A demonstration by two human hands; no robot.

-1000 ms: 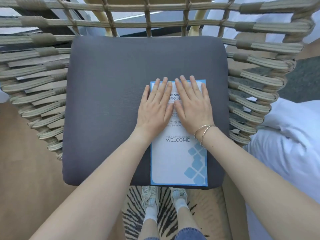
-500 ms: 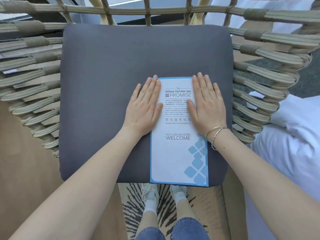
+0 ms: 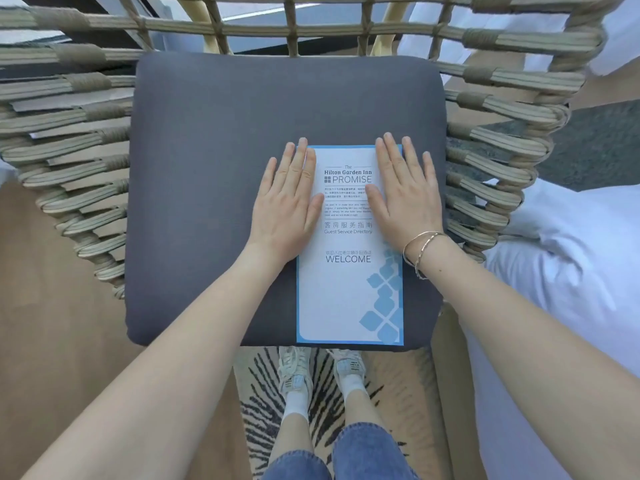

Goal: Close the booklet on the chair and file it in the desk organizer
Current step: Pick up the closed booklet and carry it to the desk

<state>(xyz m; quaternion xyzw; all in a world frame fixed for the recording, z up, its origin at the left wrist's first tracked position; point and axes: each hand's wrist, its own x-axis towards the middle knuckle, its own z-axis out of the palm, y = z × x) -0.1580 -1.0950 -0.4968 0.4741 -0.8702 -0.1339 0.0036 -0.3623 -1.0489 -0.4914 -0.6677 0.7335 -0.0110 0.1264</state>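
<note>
A closed white booklet (image 3: 348,289) with a blue border and the word WELCOME lies flat on the grey seat cushion (image 3: 214,161) of a woven chair, its lower edge at the cushion's front edge. My left hand (image 3: 287,202) lies flat, palm down, over the booklet's upper left edge, partly on the cushion. My right hand (image 3: 403,195), with a bracelet on the wrist, lies flat over the upper right edge. Both hands have straight fingers and grip nothing. No desk organizer is in view.
The chair's woven rope sides (image 3: 69,161) and back (image 3: 311,29) rise around the cushion. A white bed cover (image 3: 571,271) lies at the right. My feet stand on a striped rug (image 3: 263,393) below the seat; wooden floor (image 3: 41,306) at the left.
My two hands have slid apart from the middle of the booklet's cover to its left and right edges, uncovering the printed title. The booklet stays flat and closed.
</note>
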